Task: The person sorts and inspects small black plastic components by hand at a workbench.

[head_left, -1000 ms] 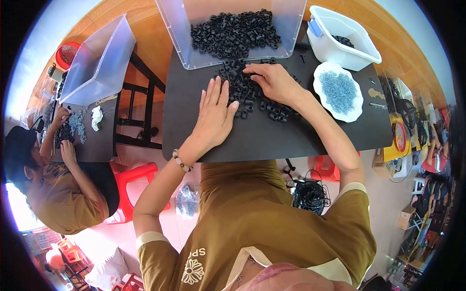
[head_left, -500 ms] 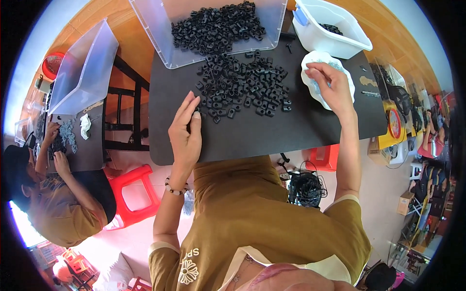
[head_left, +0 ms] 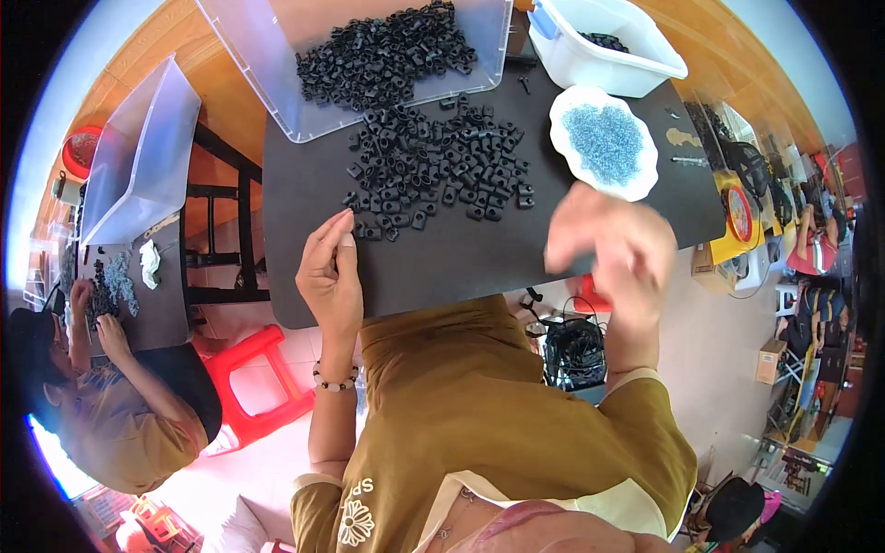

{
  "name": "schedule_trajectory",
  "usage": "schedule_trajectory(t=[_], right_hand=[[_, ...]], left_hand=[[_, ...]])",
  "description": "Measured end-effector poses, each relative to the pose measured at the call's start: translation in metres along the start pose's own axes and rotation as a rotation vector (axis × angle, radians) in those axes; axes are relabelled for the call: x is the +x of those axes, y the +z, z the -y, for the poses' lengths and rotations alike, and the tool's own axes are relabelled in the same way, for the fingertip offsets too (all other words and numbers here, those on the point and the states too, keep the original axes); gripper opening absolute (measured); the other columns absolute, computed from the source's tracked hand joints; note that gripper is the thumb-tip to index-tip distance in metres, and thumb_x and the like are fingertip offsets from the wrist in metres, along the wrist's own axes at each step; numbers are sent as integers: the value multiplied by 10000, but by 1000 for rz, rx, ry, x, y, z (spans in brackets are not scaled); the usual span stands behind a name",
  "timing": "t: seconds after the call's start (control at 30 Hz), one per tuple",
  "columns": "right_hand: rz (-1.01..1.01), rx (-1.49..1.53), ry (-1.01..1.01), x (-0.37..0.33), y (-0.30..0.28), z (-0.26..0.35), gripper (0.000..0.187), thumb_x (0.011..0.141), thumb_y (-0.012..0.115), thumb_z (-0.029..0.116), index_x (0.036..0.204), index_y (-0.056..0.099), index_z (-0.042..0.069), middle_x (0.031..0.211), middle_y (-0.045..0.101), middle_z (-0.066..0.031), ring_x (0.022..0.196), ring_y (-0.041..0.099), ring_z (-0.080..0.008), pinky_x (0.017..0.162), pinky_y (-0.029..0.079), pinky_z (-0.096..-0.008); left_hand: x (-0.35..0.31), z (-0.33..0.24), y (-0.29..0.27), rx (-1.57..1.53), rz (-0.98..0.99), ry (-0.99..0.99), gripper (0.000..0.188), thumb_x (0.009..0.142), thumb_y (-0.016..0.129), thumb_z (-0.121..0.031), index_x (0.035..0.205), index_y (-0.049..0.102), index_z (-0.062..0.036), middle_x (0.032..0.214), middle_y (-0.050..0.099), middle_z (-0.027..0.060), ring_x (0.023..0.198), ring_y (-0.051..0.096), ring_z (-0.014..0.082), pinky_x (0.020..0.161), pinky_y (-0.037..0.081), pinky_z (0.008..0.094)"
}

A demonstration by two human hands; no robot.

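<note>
A heap of small black plastic parts [head_left: 442,166], each with a round hole, is spread over the dark table [head_left: 415,267]. At the heap's near left edge is my left hand [head_left: 330,276], thumb and fingertips pressed together. Whatever they pinch, if anything, is hidden. My right hand [head_left: 619,241] hovers over the table's near right side, its fingers smeared by motion. Just beyond it stands a white scalloped dish [head_left: 560,138] filled with tiny blue-grey pieces [head_left: 604,143].
Behind the heap, a clear plastic bin [head_left: 249,69] lies tipped toward me with more black parts inside. A white tub [head_left: 636,69] stands at the back right. On the left, a co-worker [head_left: 129,396] sits at another table beside a red stool [head_left: 244,405].
My right hand has left the white dish and come toward me, uncovering its contents. My left fingers have closed into a pinch, and that hand has drawn slightly back. The view has shifted a little.
</note>
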State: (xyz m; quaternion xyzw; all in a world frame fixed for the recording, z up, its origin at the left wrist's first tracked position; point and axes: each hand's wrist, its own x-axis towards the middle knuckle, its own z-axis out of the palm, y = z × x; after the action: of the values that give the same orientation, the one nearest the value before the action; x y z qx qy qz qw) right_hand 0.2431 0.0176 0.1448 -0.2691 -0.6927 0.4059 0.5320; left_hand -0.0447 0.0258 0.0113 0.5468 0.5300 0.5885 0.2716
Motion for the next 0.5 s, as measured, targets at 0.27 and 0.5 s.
schedule_trajectory(t=[0.27,0.5], right_hand=[[225,511,-318,13,57,54,117,890,792,225,913,806,112,1014,731,-84,828,581,-199,666,494,-244],[318,616,-310,-5,48,35,98,894,803,164,986,831,146,1123,728,-92,926,594,-182,664,530,-252]], left_hand=[[0,2,-3,-9,4,-32,234,1004,624,-1,1211,733,-6,1140,704,76,1017,642,112,860,497,221],[-3,3,-3,0,16,-27,228,1003,637,-26,1206,742,-20,1073,720,72,955,640,102,818,485,221]])
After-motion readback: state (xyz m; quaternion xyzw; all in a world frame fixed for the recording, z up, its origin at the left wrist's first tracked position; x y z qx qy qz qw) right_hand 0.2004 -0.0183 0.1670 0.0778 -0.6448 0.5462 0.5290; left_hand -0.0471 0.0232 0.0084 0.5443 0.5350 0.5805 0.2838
